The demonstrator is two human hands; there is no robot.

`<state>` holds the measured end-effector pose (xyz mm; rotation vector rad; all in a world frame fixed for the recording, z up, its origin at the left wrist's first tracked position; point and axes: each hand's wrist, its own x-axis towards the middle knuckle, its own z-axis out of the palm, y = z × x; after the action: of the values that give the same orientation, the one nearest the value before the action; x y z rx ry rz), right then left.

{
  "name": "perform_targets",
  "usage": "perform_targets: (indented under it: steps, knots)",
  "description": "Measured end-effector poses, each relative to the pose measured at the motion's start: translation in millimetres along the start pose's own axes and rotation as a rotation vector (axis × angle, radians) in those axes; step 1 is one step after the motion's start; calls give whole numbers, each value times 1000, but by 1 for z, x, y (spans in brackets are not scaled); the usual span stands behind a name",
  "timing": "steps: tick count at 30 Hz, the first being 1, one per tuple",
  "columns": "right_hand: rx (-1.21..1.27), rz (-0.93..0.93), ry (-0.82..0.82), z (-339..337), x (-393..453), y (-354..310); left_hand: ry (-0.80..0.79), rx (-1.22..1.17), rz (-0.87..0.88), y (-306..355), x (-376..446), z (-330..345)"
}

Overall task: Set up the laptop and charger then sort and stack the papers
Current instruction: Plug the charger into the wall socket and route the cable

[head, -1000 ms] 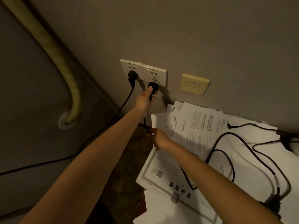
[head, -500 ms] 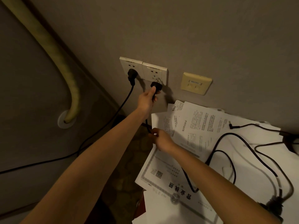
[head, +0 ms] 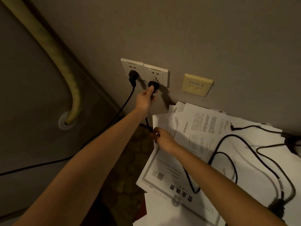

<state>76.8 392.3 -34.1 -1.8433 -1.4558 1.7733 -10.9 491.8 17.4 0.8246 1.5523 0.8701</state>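
Note:
My left hand (head: 145, 99) grips the black charger plug (head: 153, 85) and holds it at the lower holes of the right white wall socket (head: 156, 74); its metal prongs show just outside the socket face. My right hand (head: 162, 138) pinches the charger cable (head: 147, 123) below, at the left edge of the scattered white papers (head: 200, 132). The rest of the black cable (head: 226, 154) loops over the papers, with its barrel tip (head: 232, 128) lying near the wall. The laptop is out of view.
Another black plug (head: 133, 75) sits in the left socket (head: 131, 66), its cord running down-left. A beige data port plate (head: 197, 84) is on the wall to the right. A yellow wrapped pipe (head: 71, 88) enters the side wall at left.
My left hand has lifted the plug slightly toward the right socket's lower holes. My right hand has stayed on the cable by the papers' edge.

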Motion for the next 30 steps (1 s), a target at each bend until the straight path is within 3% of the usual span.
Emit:
perform_targets:
  steps: [11,19,26,30]
  knots:
    - [-58,-63,14,-13,2,-5,56,6,-28,15,9,10]
    - [-85,-211,-5,-48,7,-7,-84,222,-31,30,31,-2]
    - [-30,-143,24,-47,-1,-5,-179,243,6,29,27,-9]
    - [-80,-60,-28,-48,-28,-1,-120,254,-50,34,20,-5]
